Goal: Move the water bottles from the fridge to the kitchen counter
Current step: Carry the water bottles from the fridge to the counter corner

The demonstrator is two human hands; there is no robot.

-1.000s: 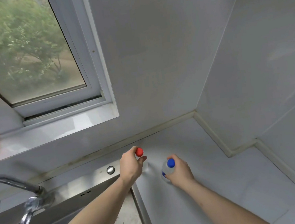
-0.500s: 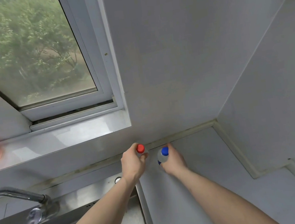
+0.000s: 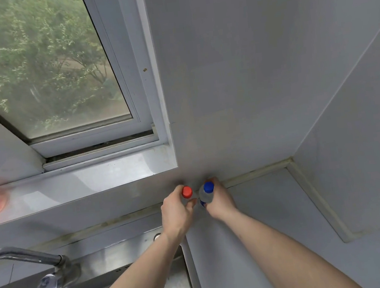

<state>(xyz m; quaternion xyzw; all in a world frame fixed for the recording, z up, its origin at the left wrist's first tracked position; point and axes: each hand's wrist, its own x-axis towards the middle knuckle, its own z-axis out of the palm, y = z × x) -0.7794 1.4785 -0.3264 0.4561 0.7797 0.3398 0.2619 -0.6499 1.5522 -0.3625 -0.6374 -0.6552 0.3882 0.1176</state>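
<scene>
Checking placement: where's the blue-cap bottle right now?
Head view, centre: the blue-cap bottle is gripped in the right hand at the back of the counter by the wall, just right of the red-cap bottle.

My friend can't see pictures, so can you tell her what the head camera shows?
Two hands hold small water bottles close together at the back of a grey kitchen counter: the left hand grips a red-capped bottle, the right hand a blue-capped bottle. A steel sink, tap and window lie left.
</scene>
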